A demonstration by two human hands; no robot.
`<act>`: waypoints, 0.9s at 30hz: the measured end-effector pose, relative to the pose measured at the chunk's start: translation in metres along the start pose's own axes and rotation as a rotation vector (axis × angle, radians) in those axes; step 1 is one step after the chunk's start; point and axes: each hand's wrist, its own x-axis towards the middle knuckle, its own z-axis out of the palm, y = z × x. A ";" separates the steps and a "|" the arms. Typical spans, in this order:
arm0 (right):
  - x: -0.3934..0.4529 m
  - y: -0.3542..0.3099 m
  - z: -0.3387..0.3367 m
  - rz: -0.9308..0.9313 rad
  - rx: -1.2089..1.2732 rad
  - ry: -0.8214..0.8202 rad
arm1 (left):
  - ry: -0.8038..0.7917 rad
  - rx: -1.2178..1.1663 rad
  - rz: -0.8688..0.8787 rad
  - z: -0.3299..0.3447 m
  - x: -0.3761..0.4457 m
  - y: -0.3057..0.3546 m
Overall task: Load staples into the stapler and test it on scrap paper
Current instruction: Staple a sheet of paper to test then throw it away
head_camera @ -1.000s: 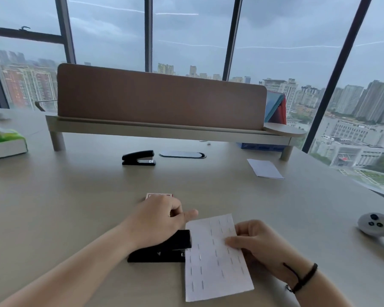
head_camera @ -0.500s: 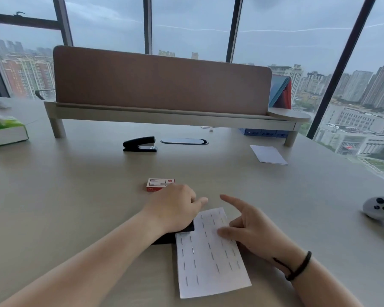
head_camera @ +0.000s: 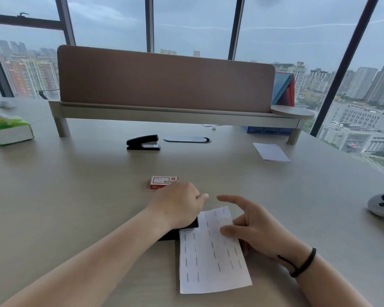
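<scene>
My left hand [head_camera: 179, 207] lies closed over a black stapler [head_camera: 175, 233] on the desk and hides most of it. The stapler's front end meets the upper left edge of a white scrap paper [head_camera: 211, 255] that carries several rows of staples. My right hand [head_camera: 251, 229] rests on the paper's right side with the fingers spread and the index finger lifted. A red and white staple box [head_camera: 162, 182] sits just beyond my left hand.
A second black stapler [head_camera: 143, 142] stands farther back near a dark oval cable port [head_camera: 187, 139]. A white paper [head_camera: 271, 152] lies at the back right, a grey controller [head_camera: 382, 204] at the right edge, a green tissue box [head_camera: 9, 130] at the far left. A raised shelf with a brown divider [head_camera: 164, 80] crosses the back.
The right hand's fingers opened from pinching the paper's edge to lying spread on it. The left hand stayed on the stapler. The view shifted, so the staple box shows fully.
</scene>
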 end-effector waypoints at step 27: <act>0.005 -0.001 0.005 0.052 -0.003 0.013 | -0.180 0.103 -0.083 0.006 0.003 0.004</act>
